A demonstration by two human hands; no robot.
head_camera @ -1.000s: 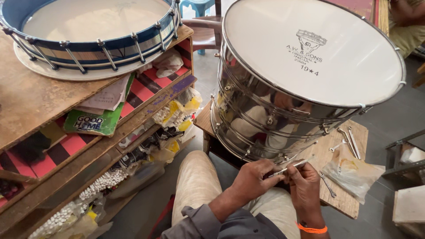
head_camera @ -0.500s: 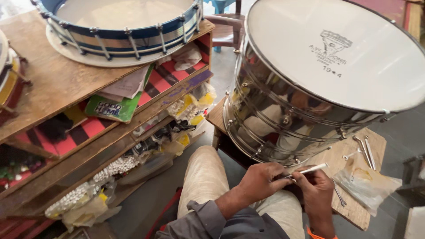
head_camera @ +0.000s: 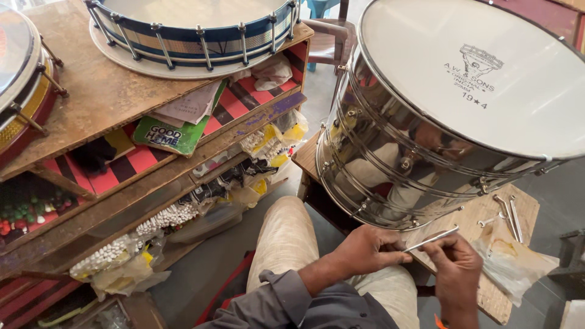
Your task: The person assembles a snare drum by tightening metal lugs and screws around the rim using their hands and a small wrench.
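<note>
**Both hands on a thin metal rod below the steel drum**

Holding a thin metal rod (head_camera: 430,239) low in the frame, right of centre, the left hand (head_camera: 365,251) pinches its lower end with closed fingers while the right hand (head_camera: 458,268) closes its fingers on the upper part. Just above stands a large steel drum (head_camera: 390,152) with a white head, resting on a wooden surface (head_camera: 518,213) where spare rods (head_camera: 509,214) lie at right. A blue-sided drum (head_camera: 195,36) sits on the wooden shelf (head_camera: 97,103) at upper left.

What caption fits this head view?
Both hands, left hand and right hand, grip a metal rod beside a shiny steel drum.
</note>
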